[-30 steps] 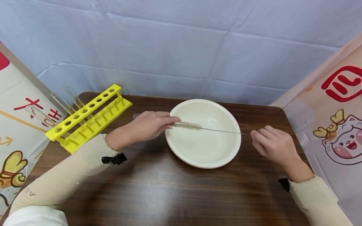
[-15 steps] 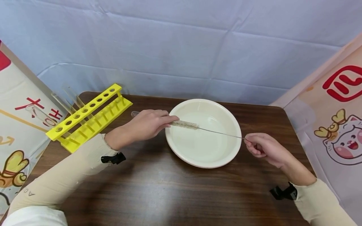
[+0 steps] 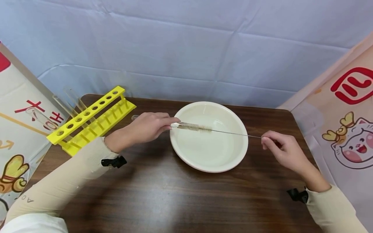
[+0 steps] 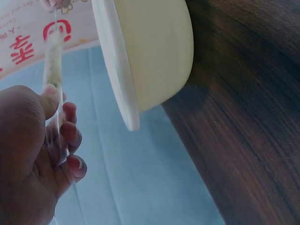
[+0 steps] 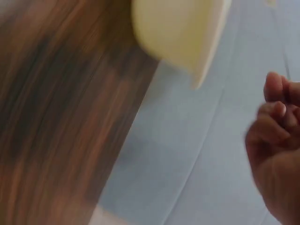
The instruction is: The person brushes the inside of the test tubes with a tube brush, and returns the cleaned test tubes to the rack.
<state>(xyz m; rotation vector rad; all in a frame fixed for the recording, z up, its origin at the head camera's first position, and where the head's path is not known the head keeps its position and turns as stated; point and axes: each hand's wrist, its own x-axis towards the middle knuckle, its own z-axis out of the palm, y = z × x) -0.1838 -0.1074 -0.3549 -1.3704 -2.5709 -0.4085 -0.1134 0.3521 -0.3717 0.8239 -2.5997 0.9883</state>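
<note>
Over the white basin (image 3: 209, 161), my left hand (image 3: 148, 127) grips a clear glass test tube (image 4: 56, 145), fingers and thumb wrapped round it. The tube lies roughly level, its mouth to the right and its rounded end showing behind the hand. A test tube brush (image 3: 206, 128) with pale bristles sits in the tube, some bristles sticking out of the mouth. Its thin twisted wire runs right, past the basin's rim. My right hand (image 3: 284, 149) pinches the wire's end between thumb and fingers, beyond the basin. In the right wrist view that hand (image 5: 276, 136) is blurred.
At the left of the dark wooden table (image 3: 175, 200) stands a yellow test tube rack (image 3: 93, 119), with several glass tubes (image 3: 65, 105) leaning in its left holes. A pale cloth (image 3: 175, 48) hangs behind, and printed panels (image 3: 349, 129) flank the table.
My right hand has turned over, moving left and then back right with the wire. More bristles show outside the tube's mouth. My left hand has shifted slightly left with the tube.
</note>
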